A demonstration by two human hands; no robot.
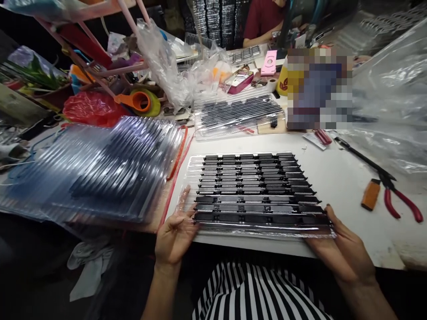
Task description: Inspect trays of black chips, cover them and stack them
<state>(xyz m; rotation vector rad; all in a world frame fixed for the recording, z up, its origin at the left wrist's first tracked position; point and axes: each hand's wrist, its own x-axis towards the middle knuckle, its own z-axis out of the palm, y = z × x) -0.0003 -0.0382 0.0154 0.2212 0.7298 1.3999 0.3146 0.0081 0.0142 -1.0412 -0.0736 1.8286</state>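
Observation:
A clear plastic tray point(191, 171) filled with rows of black pin connectors point(253, 191) is held level at the table's front edge. My left hand point(175, 233) grips its near left corner, thumb on top and fingers partly seen through the clear plastic. At the near right corner my right hand point(347, 249) is closed on the tray, with its thumb along the side and the other fingers underneath, mostly hidden. To the left lies a stack of similar clear trays point(110, 164) with dark parts inside.
Another clear tray with dark parts point(240, 111) lies behind. On the right are red-handled pliers point(387, 182), an orange lighter point(370, 194) and a large clear plastic sheet point(393, 98). A red bag point(93, 109) and an orange tape dispenser point(140, 102) sit back left. A person point(263, 22) is across the table.

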